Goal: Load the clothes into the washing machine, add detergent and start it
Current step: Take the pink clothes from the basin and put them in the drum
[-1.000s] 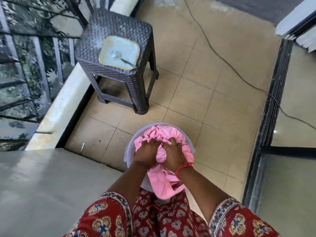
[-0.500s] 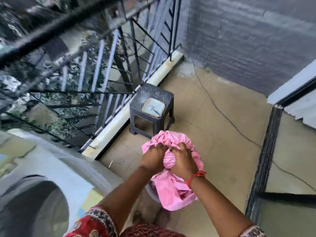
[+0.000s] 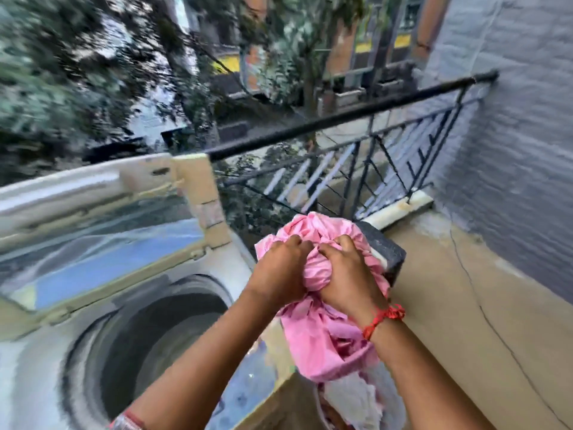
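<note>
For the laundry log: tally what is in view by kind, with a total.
Hand: 2, left hand and right hand, both gripping the bundle
Pink clothes bundle: 1
Washing machine, lid up: 1
Stool: 1
Red wrist thread: 1
Total: 6

The right hand (image 3: 348, 279) wears a knotted red thread (image 3: 383, 319) at the wrist; a patterned red sleeve (image 3: 127, 422) covers the left upper arm.
</note>
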Demonstrator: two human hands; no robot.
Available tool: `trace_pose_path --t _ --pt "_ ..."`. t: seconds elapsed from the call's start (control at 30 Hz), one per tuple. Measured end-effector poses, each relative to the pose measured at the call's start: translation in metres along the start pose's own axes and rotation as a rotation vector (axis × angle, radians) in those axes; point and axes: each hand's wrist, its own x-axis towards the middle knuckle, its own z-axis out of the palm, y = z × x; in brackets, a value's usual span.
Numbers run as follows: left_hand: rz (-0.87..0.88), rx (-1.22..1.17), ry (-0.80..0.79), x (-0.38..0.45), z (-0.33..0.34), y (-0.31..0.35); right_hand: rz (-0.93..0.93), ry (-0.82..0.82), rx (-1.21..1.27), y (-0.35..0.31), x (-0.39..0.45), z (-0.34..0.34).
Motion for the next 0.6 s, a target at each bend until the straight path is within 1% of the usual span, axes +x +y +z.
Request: trace_pose_path --t 0.07,0.2,0.33,0.43,0.6 --pt "-0.071 0.009 0.05 -0.032 -0.026 -0.029 -0.092 -0.008 0.026 -0.046 0.007 0.009" --pt "-0.26 0.032 0.15 -0.102 -0.069 -0.085 -0.266 -0.079 0.127 -0.138 0.011 0.031" --pt "-0.434 0.046 0.194 -0.172 -0.093 -0.13 -0.392 -0.167 0.14 -0.217 0.007 0.065" --pt "-0.533 0.053 0.213 -0.214 -0.102 -0.157 -0.451 -0.247 0.153 -0.262 0.0 0.092" --pt "-0.633 0.082 0.237 -0.256 -0.101 -0.194 -0.51 -0.353 0.176 -0.307 -0.006 0.124"
